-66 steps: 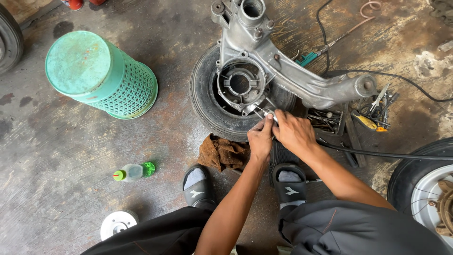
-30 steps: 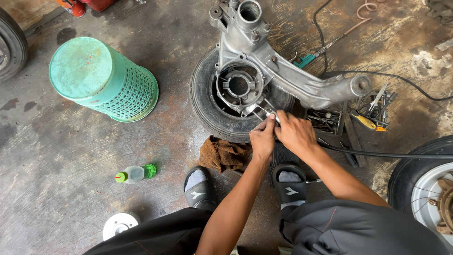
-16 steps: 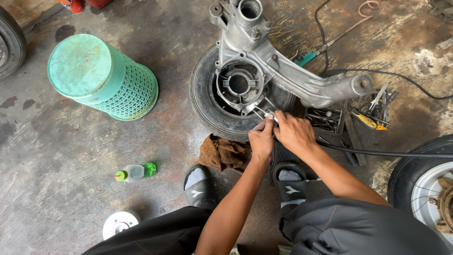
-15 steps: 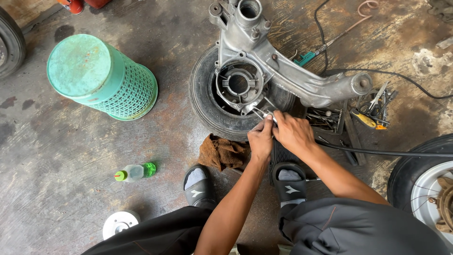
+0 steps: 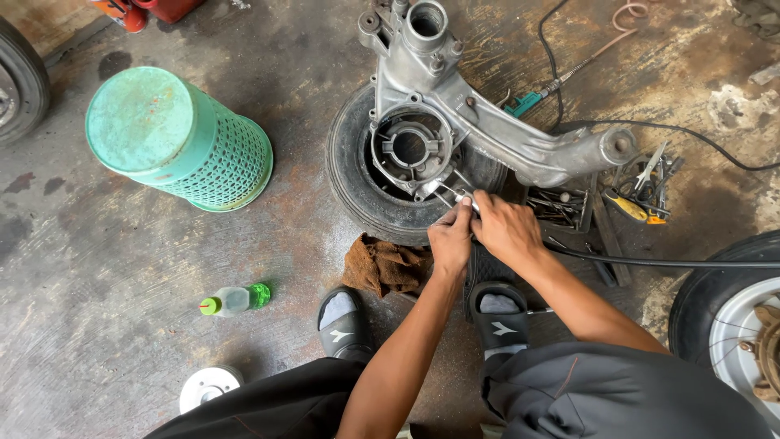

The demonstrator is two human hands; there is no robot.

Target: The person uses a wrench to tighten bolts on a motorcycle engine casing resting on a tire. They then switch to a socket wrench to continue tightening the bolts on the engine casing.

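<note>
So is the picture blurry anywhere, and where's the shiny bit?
Head view: sharp nearly all over, with soft, even daylight and only faint shadows under the green basket. The metal engine casing gleams palely near its top, without hard glare. Both hands, left hand and right hand, look crisp. Straight lines bend a little near the edges, as at the tyre on the left.

Soft, even daylight fills the scene; shadows are faint and short, darkest under the tyre and the green basket; mild sheen on the metal casing; focus is sharp throughout; slight wide-angle bending shows towards the edges.
</note>
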